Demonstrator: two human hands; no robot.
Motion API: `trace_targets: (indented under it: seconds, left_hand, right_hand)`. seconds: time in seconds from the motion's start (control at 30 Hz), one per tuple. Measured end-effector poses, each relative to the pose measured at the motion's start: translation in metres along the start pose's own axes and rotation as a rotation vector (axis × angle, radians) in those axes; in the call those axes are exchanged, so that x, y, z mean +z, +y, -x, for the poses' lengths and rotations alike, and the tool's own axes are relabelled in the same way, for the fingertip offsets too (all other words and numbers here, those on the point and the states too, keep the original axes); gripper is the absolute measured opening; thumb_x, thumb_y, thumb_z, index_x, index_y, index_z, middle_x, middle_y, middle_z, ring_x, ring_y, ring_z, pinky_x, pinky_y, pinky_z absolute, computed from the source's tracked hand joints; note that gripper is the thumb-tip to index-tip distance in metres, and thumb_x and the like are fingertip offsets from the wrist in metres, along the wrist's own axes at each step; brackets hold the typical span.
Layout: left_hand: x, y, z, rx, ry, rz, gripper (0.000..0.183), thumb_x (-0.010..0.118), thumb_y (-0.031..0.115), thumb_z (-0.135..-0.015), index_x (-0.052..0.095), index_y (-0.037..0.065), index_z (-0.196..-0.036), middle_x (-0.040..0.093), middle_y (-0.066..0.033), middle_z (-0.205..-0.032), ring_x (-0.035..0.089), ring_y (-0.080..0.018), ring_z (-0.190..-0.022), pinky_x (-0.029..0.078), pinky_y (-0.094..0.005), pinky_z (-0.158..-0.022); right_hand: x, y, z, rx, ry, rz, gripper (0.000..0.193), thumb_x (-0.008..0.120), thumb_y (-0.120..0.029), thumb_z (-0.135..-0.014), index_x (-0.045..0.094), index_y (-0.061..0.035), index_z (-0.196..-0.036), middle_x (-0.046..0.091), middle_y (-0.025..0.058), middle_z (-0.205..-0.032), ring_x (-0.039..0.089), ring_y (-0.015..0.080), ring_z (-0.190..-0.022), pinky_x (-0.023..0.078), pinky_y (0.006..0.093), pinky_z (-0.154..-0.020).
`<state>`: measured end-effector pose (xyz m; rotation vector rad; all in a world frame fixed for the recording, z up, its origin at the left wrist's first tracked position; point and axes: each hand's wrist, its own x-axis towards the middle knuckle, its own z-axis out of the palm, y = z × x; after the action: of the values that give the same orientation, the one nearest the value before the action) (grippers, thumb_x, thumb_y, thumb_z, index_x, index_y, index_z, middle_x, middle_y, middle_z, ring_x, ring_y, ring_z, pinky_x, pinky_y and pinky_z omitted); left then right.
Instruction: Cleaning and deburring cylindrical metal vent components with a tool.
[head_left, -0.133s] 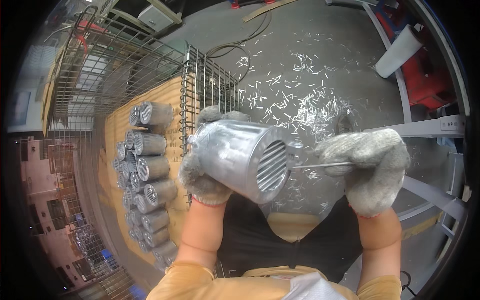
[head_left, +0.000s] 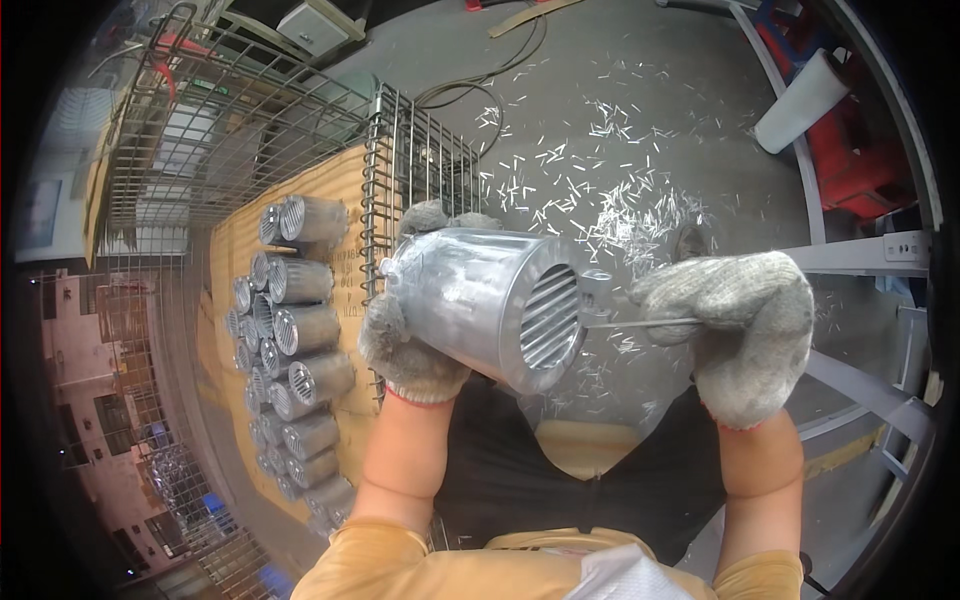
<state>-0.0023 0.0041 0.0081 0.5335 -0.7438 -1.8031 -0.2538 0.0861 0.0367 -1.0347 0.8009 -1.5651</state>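
Note:
A silvery metal cylinder (head_left: 465, 295) with a slatted, grille-like end lies sideways in front of me. My left hand (head_left: 410, 345), in a grey knit glove, is wrapped round its left end, and the cylinder hides part of the fingers. The slatted end points to the right. My right hand (head_left: 735, 320), gloved the same way, is closed on a thin metal rod (head_left: 645, 323). The rod's tip reaches the rim of the slatted end, beside a small lug. Whether the tip touches the rim I cannot tell.
Several similar cylinders (head_left: 305, 330) lie stacked on brown cardboard (head_left: 355, 200) inside a wire cage (head_left: 375, 180) at my left. Short bright metal slivers (head_left: 630, 220) litter the grey floor ahead. At the right stand a pale metal frame (head_left: 850, 255) and a white roll (head_left: 800, 105).
The cylinder has turned slightly in my left hand, its slatted end shifting a little right and up. My right hand and the rod have barely moved.

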Motion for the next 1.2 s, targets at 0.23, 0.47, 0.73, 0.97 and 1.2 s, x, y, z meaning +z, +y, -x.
trace_targets:
  seconds: [0.23,0.47,0.73,0.97,1.2]
  left_hand:
    - [-0.012,0.004,0.003,-0.062,0.026,0.204,0.090,0.092,0.043,-0.068,0.048,0.015,-0.141,0.056,-0.0187,-0.136,0.057,-0.0384,-0.129,0.052,-0.0547,-0.110]
    - [-0.021,-0.001,0.007,-0.104,0.119,-0.081,0.098,0.076,0.071,-0.081,0.047,0.003,-0.146,0.057,-0.0201,-0.143,0.063,-0.0362,-0.125,0.059,-0.0490,-0.104]
    - [-0.024,-0.004,0.004,-0.029,0.093,0.027,0.110,0.066,0.084,-0.079,0.043,0.002,-0.148,0.057,-0.0230,-0.141,0.063,-0.0371,-0.125,0.058,-0.0486,-0.107]
    - [-0.001,0.008,0.002,0.018,-0.013,-0.045,0.095,0.078,0.060,-0.076,0.044,0.008,-0.148,0.057,-0.0218,-0.139,0.061,-0.0397,-0.126,0.055,-0.0542,-0.108]
    - [0.012,0.012,0.007,0.062,0.062,0.000,0.086,0.085,0.037,-0.073,0.043,0.013,-0.144,0.055,-0.0171,-0.137,0.055,-0.0358,-0.131,0.049,-0.0525,-0.112]
  right_hand:
    - [0.003,0.004,0.001,-0.159,-0.083,0.214,0.026,0.051,-0.015,-0.107,0.070,0.0016,-0.111,0.075,0.0151,-0.099,0.073,0.0253,-0.090,0.061,0.0365,-0.082]
    - [0.009,0.002,-0.004,-0.147,-0.195,0.362,0.024,0.054,-0.007,-0.102,0.068,0.0057,-0.116,0.075,0.0138,-0.100,0.074,0.0274,-0.090,0.061,0.0408,-0.085]
    - [0.010,-0.006,0.009,-0.001,-0.020,0.127,0.045,0.050,-0.044,-0.110,0.073,-0.0057,-0.103,0.075,0.0131,-0.099,0.073,0.0315,-0.092,0.059,0.0439,-0.087]
    - [0.004,-0.003,-0.010,-0.186,-0.145,0.390,0.020,0.055,-0.003,-0.098,0.072,0.0029,-0.106,0.075,0.0131,-0.098,0.073,0.0235,-0.079,0.059,0.0328,-0.071]
    - [0.022,0.011,-0.015,-0.011,-0.129,0.533,0.012,0.063,-0.005,-0.100,0.071,-0.0012,-0.109,0.074,0.0130,-0.094,0.074,0.0236,-0.077,0.060,0.0332,-0.073]
